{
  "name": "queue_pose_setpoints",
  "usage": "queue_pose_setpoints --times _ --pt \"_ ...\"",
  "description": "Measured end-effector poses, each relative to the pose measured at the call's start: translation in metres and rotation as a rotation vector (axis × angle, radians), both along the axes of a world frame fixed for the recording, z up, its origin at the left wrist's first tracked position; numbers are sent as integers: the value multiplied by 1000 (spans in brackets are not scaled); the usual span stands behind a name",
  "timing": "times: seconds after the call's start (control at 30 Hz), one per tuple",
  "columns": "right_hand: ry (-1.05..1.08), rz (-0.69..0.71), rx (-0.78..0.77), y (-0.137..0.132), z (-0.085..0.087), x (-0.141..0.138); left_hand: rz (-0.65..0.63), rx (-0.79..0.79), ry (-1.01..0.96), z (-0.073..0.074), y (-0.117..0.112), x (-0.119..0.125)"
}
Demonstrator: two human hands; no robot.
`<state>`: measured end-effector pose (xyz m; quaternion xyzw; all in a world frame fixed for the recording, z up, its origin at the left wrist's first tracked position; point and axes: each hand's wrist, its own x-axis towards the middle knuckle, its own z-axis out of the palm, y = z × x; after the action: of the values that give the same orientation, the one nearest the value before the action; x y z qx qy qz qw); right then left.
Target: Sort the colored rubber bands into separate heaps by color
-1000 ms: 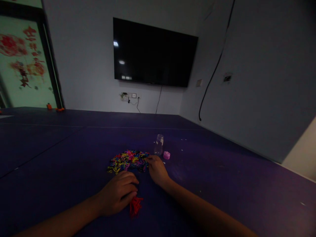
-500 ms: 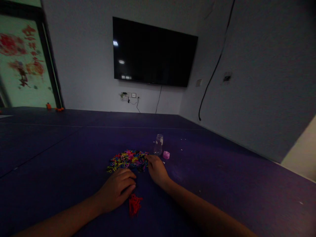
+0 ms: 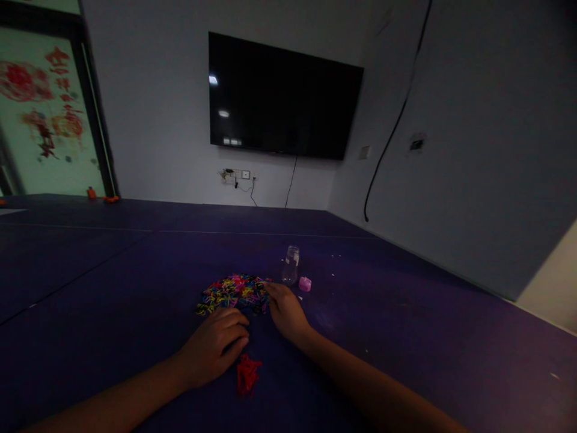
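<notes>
A pile of small multicoloured rubber bands (image 3: pixel 234 291) lies on the purple floor mat (image 3: pixel 171 258). At its near edge rests my left hand (image 3: pixel 220 343), palm down, fingers loosely bent, the thumb apart and nothing visible in it. My right hand (image 3: pixel 286 310) touches the pile's right edge, with its fingers drawn together; whatever is between the fingertips is hidden. A smaller heap of red rubber bands (image 3: pixel 247 375) lies just right of my left thumb. Beyond my right hand stand a clear bottle (image 3: pixel 291 266) and a pink cap (image 3: pixel 305 284).
Small white scraps (image 3: pixel 333 275) dot the mat to the right of the bottle. A television (image 3: pixel 283 96) hangs on the far wall above sockets and cables. A black cable (image 3: pixel 387 141) runs down the right wall. Orange objects (image 3: pixel 92 193) sit by the door at the far left.
The whole view has shifted very slightly. Both hands, the rubber bands, the bottle and the cap keep nearly the same places relative to one another.
</notes>
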<state>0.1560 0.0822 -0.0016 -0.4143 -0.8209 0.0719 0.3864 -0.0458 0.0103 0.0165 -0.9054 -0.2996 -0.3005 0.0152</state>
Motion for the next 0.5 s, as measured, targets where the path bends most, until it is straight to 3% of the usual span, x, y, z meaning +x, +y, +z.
queue_pose_setpoints --times 0.27,0.5 --pt "-202 326 249 -21 7 -3 239 100 -115 -16 14 -6" --pt "-316 463 456 -33 10 -4 230 61 -168 -16 16 -7"
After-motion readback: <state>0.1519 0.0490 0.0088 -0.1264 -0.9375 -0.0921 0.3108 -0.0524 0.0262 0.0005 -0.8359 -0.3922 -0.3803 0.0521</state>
